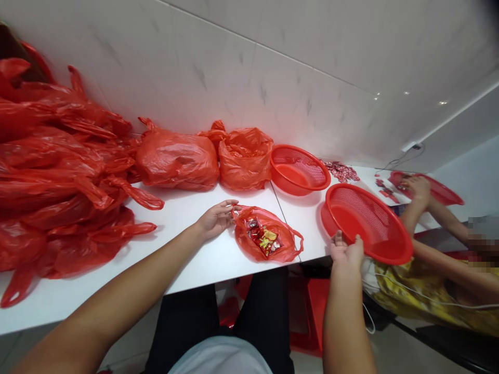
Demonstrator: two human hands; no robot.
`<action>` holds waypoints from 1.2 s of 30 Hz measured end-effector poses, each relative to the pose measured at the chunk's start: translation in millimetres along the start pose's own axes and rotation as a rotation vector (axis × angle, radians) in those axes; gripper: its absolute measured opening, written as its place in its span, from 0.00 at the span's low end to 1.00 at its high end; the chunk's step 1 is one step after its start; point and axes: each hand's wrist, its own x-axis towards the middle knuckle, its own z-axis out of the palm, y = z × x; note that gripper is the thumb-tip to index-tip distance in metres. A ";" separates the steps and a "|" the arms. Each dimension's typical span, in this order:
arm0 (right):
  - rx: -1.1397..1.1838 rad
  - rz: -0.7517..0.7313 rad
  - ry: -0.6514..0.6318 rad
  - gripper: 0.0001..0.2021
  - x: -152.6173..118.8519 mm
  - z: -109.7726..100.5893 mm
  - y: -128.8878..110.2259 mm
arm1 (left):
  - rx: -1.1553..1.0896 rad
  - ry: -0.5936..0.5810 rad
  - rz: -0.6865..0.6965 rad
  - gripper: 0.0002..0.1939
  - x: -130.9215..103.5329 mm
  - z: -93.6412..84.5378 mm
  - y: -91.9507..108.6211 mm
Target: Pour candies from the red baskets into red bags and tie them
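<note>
My left hand [217, 218] pinches the rim of a small open red plastic bag [286, 243] that lies on the white table [187, 218] and holds several wrapped sweets [264, 237]. My right hand [346, 253] grips the near edge of a red mesh basket [368, 221], which is tilted up at the table's front edge.
A second red basket [299, 169] stands behind. Filled, knotted red bags [175, 158] line the wall and pile up at the left [58, 176]. To the right, another person's hands [418, 188] work near a third red basket [444, 191] and loose red sweets [342, 170].
</note>
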 end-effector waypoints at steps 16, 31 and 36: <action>-0.821 -0.728 -0.567 0.13 -124.4 -21.4 46.7 | 0.252 -0.312 0.202 0.29 -20.4 21.0 17.1; -0.575 -0.020 -1.286 0.34 -226.2 -33.5 1.1 | 1.409 -0.562 0.886 0.07 -154.7 142.7 28.4; -0.892 -0.145 -1.525 0.15 -240.9 -16.0 47.5 | 1.470 -0.699 0.798 0.07 -142.8 158.9 -12.4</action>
